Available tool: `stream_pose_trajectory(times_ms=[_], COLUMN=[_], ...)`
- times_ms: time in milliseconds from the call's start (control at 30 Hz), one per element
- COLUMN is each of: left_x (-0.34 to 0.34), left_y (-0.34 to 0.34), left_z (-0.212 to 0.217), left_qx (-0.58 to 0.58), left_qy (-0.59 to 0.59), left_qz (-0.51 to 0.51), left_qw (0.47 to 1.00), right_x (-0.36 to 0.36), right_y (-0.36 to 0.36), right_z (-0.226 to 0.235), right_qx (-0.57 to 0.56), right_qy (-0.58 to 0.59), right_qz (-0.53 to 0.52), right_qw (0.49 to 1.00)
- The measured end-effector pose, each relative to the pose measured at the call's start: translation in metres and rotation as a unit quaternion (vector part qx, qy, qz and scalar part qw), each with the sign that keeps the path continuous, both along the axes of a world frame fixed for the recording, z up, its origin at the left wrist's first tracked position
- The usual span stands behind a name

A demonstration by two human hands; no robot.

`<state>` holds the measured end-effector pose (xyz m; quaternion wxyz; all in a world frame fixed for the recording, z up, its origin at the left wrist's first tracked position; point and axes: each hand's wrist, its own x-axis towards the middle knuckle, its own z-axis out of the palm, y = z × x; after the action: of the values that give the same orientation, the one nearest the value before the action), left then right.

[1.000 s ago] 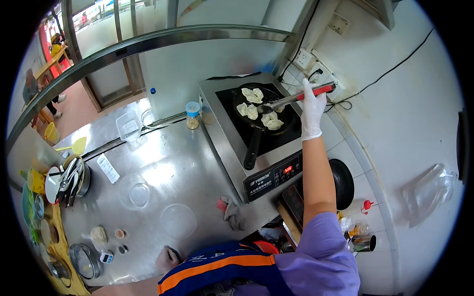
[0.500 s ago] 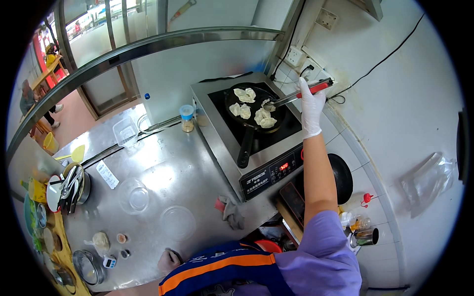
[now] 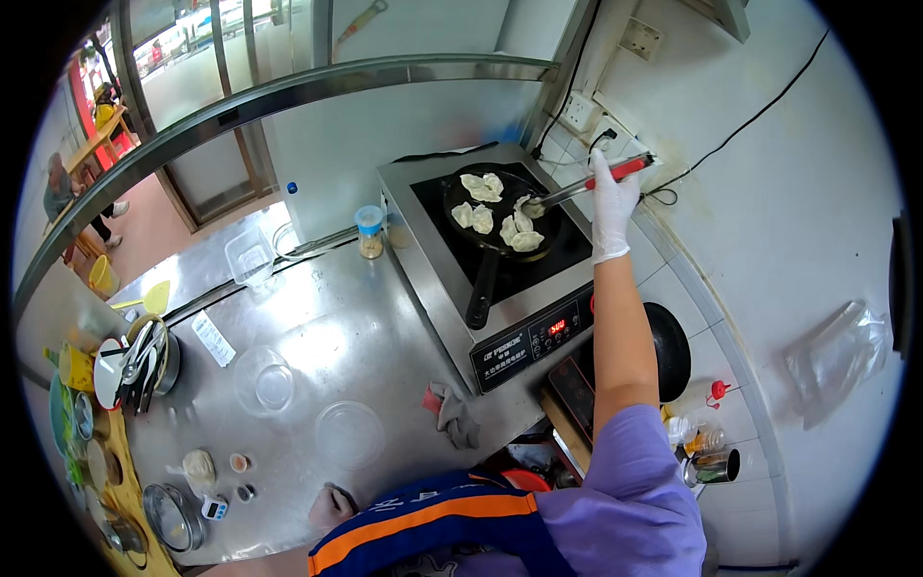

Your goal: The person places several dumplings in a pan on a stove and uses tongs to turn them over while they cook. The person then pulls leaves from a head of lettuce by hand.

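My right hand, in a thin white glove, is closed around red-handled metal tongs above the induction cooker. The tongs' tips reach into a black frying pan and touch a pale dumpling at its right side. Several more pale dumplings lie in small groups in the pan. The pan's handle points toward me. At the counter's near edge, what looks like my left hand is low beside my blue and orange apron; its fingers are too unclear to read.
The cooker has a lit red display. A spice jar stands left of it, a grey cloth in front. Clear plastic lids, a paper slip and a utensil pot sit on the steel counter. A second black pan stands by the wall.
The tongs' tips have shifted slightly within the pan, and the dumplings near them lie a little differently. The whole view has moved a little. My right hand keeps its grip.
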<state>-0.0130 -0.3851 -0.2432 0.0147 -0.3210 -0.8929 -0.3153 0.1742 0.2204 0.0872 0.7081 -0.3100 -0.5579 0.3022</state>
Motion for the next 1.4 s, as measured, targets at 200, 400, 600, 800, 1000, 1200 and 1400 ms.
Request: stream_pose_trajectory(times_ms=[200,400,600,800,1000,1200,1400], left_x=[0.0,0.0,-0.002,0.001,-0.001,0.001,0.001], left_y=[0.002,0.003,0.0,0.0,-0.001,0.006,0.0], left_z=[0.002,0.015,0.009,0.002,-0.006,0.011,-0.002], left_qx=[0.003,-0.031,-0.032,-0.034,-0.02,-0.012,-0.007], left_qy=[0.009,-0.036,-0.068,-0.014,-0.011,0.011,-0.012], left_qz=[-0.001,-0.007,-0.008,0.008,0.008,0.002,0.005], left_qw=[1.0,0.999,0.997,0.999,1.0,1.0,1.0], right_x=[0.016,-0.012,-0.015,0.003,0.009,0.001,-0.017], right_y=[0.016,0.021,0.032,0.023,0.035,0.034,0.02], right_z=[0.01,-0.011,-0.016,0.012,-0.002,-0.008,0.005], right_qx=[0.026,0.006,0.031,0.039,0.027,0.019,0.047], right_qy=[-0.038,-0.051,0.0,-0.063,-0.142,-0.032,-0.002], right_qz=[-0.061,0.03,0.024,-0.106,-0.104,-0.046,-0.019], right_qw=[0.997,0.998,0.999,0.992,0.984,0.998,0.999])
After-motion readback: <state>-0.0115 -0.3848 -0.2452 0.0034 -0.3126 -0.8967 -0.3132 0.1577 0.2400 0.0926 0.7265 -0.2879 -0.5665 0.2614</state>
